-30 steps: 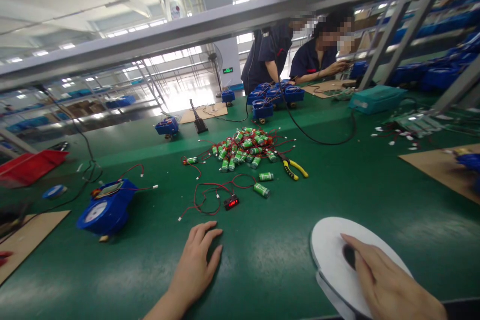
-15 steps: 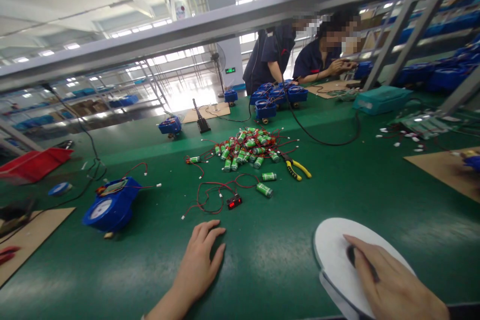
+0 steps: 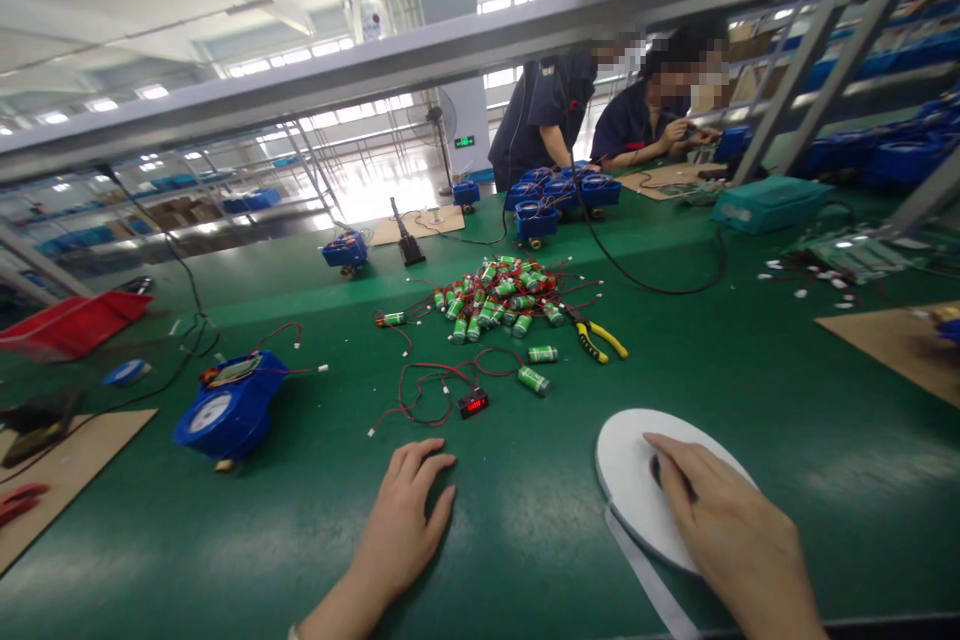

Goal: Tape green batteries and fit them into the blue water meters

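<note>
My left hand (image 3: 405,520) lies on the green bench top with its fingers spread and nothing in them. In front of it sits a small black meter (image 3: 473,404) with a red lit display and red and black leads. My right hand (image 3: 731,520) grips a flat white roll of tape (image 3: 630,455) at its dark centre hole; the fingertips in the hole are partly hidden. A loose strip of tape (image 3: 649,570) trails from the roll toward the bench's near edge. Two loose green batteries (image 3: 534,380) lie beyond the meter.
A heap of wired green batteries (image 3: 499,298) lies mid-bench beside yellow-handled pliers (image 3: 600,338). A blue water meter (image 3: 232,410) stands left, near a red bin (image 3: 67,325). Two co-workers (image 3: 645,115) are across the bench. A metal shelf beam (image 3: 420,60) crosses overhead.
My right hand has moved left with the roll of tape, and more of the trailing strip shows. My left hand stays spread on the bench. The view has shifted slightly.
</note>
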A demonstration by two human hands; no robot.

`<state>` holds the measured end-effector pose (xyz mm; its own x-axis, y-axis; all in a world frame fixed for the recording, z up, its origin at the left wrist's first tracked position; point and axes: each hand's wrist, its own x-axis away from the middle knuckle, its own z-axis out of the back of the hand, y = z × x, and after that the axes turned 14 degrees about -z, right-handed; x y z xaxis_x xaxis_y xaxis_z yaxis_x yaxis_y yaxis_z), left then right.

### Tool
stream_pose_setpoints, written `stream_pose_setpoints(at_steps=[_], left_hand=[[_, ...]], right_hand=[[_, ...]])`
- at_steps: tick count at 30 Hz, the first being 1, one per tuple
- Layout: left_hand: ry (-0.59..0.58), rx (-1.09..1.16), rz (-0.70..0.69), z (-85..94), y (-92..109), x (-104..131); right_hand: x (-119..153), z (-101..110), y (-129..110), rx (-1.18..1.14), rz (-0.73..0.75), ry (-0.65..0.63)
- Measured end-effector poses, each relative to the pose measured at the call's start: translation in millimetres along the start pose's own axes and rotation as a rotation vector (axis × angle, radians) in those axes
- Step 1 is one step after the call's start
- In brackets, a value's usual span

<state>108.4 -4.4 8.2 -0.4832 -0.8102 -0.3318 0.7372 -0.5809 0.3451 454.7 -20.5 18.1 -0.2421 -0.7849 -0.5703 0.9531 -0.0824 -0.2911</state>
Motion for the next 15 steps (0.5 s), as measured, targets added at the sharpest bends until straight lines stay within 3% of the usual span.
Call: stream_pose_setpoints(at_steps=[15], left_hand=[[0.011,0.008,-0.004,1.7,2.1,-2.1]], right_hand=[[-1.8,0.1,1.5,-0.164,0.033,0.061]])
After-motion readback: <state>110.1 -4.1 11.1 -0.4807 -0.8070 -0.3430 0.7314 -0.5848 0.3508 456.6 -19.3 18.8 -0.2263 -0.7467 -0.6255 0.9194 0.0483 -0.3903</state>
